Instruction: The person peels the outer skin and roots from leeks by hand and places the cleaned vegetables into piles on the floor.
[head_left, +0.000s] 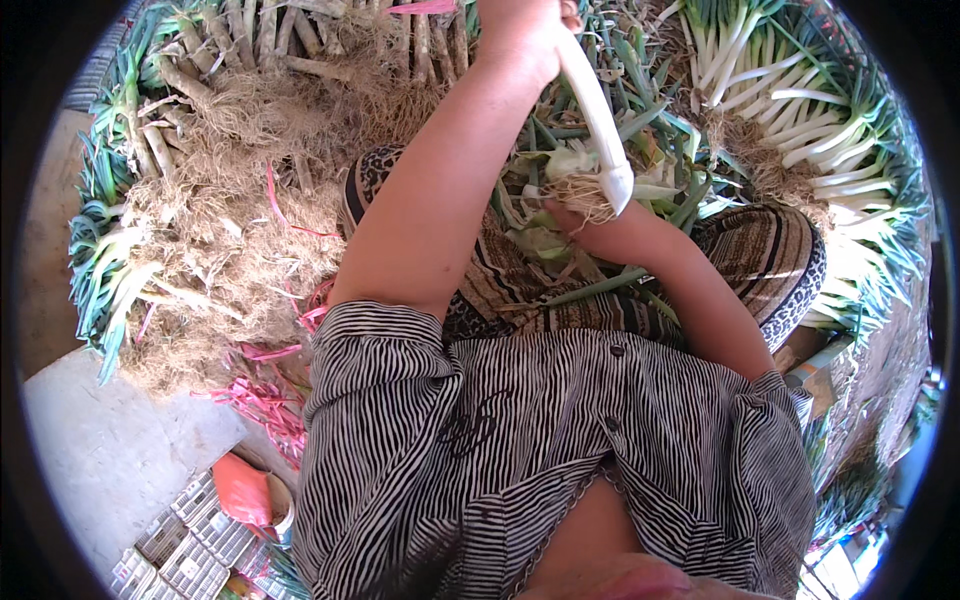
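My left hand (521, 30) reaches to the top edge of the view, partly cut off there. Its fingers are closed around a large green onion (596, 112), whose smooth white shank slants down to a bulbous root end with pale, stringy roots. Just below that end is my right hand (604, 232), its fingers largely hidden behind the roots and loose leaves; whether it grips anything is unclear. Stripped outer leaves (551, 244) lie in my lap, over patterned trousers (757, 247).
Unpeeled onions with brown roots (225, 187) are heaped at left. White-stemmed onions (810, 112) lie in a row along the right. Pink ties (262, 412) are scattered at lower left, near a red bag (244, 491) and plastic crates (195, 559). Leaf scraps (585, 45) cover the ground ahead.
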